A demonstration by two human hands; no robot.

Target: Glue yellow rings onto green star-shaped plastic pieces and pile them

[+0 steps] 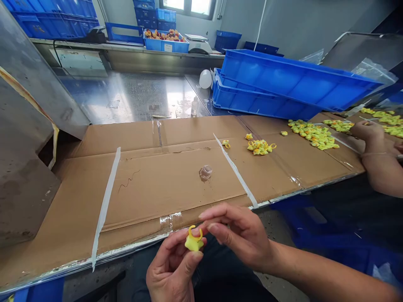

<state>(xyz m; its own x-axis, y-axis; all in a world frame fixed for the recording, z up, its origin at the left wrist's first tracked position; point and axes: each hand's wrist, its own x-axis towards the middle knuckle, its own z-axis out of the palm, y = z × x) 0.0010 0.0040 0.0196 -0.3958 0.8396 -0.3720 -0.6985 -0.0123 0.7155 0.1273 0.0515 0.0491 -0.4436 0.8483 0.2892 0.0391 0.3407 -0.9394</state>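
Note:
My left hand (171, 268) pinches a small yellow ring toy (194, 242) with a curved yellow loop on top, held between thumb and fingers. My right hand (237, 235) is just to its right, fingers spread slightly, with the fingertips close above the toy and nothing visible in them. Both hands are over my lap, just below the front edge of the taped cardboard sheet (157, 180). A small clear plastic cup (205, 172) stands on the cardboard ahead of them. Farther right lie a small heap of yellow ring toys (260, 147) and a larger heap (311, 135).
A co-worker's hand (367, 132) rests by more yellow toys at the far right. Blue plastic crates (264, 98) are stacked behind the cardboard on a steel table (126, 96), beside a small bottle (194, 107). A weighing scale (197, 44) stands at the back.

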